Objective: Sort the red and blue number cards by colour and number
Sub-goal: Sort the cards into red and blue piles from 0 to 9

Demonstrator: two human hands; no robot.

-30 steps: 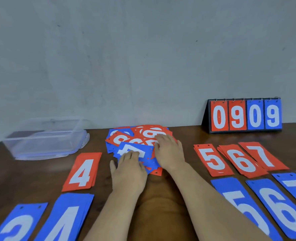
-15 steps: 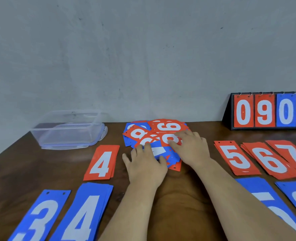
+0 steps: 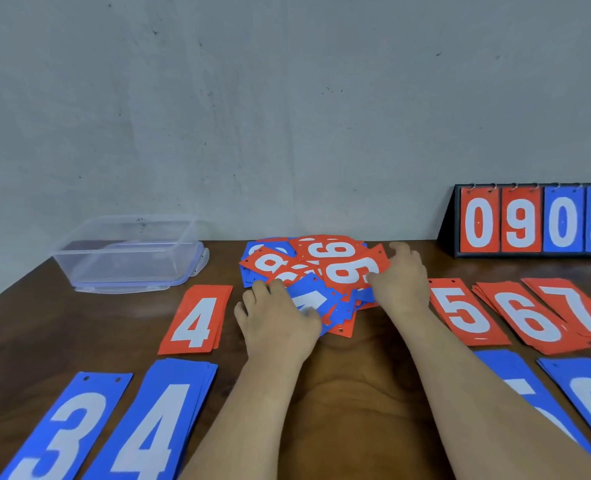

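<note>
Touching card pile, left hand and right hand loose-fingered, brown wooden table, grey wall.

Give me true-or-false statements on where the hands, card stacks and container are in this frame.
Both the left hand and right hand touch the central mixed heap of red and blue number cards. True.
The red 4 card stack lies right of the red 5 card stack. False: it lies left, across the heap.
The clear plastic container sits far left on the dark wooden table. True.
The blue 3 card lies right of the blue 4 card stack. False: it lies left.
</note>
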